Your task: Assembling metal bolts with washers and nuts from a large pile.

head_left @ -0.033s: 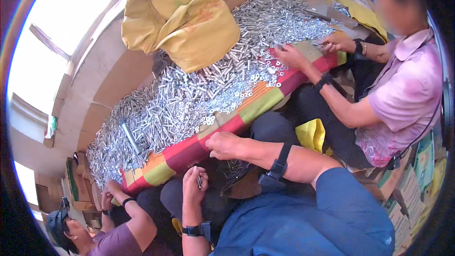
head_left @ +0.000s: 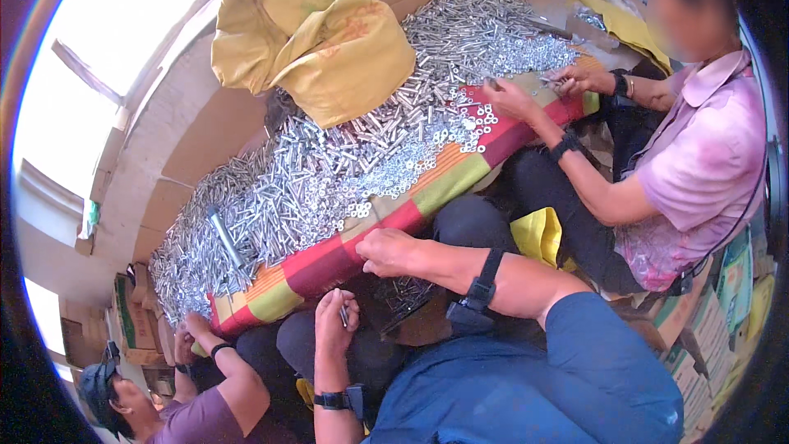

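Observation:
My left hand (head_left: 335,325) is low in the middle, its fingers curled round a short metal bolt (head_left: 344,315). Just above and to the right, my right hand (head_left: 388,252) hovers by the front edge of the checked cloth (head_left: 320,270). Its fingers are pinched together, and anything between them is hidden. Beyond the cloth spreads a big heap of silvery bolts (head_left: 283,173). Small flat washers (head_left: 349,207) lie along the heap's near side, close to my right hand. Below my hands, dark thin pieces (head_left: 404,294) lie partly hidden.
A yellow sack (head_left: 320,49) rests on the heap. One larger metal tube (head_left: 226,238) lies at its left. A person in pink (head_left: 686,156) works at the right, holding small pieces; another in purple (head_left: 205,411) reaches in at lower left. Cardboard boxes (head_left: 136,321) stand at the left.
The person in pink has shifted a hand slightly to the right. My hands stay almost in the same place, with the bolt still in my left.

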Action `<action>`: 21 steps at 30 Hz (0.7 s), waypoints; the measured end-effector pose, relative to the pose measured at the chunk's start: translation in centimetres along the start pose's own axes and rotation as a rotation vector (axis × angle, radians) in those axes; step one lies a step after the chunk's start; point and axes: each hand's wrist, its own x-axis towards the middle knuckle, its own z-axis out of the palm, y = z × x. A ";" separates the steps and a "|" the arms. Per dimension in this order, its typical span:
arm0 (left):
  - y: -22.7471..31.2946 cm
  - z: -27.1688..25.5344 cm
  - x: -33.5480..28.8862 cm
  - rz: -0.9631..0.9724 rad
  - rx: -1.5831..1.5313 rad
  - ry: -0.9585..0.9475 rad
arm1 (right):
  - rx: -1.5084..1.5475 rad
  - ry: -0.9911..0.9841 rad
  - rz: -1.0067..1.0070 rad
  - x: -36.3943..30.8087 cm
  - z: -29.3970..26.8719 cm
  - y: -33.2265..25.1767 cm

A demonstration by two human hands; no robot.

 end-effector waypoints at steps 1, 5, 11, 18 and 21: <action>0.0 0.0 -0.2 0.002 0.015 0.037 | -0.007 -0.003 -0.009 -0.1 0.0 0.1; -0.2 -0.2 -0.3 0.010 -0.019 0.073 | 0.028 0.025 0.003 -0.4 -0.5 0.7; -0.4 -1.2 -0.5 0.073 -0.064 0.025 | -0.033 0.031 -0.041 -0.6 -0.6 0.6; -0.6 -1.3 -1.5 0.060 -0.216 0.030 | -0.059 0.001 -0.066 -0.8 -0.4 1.2; -0.5 -1.4 -1.5 0.070 -0.285 0.055 | -0.078 -0.037 -0.058 -0.9 -0.6 1.0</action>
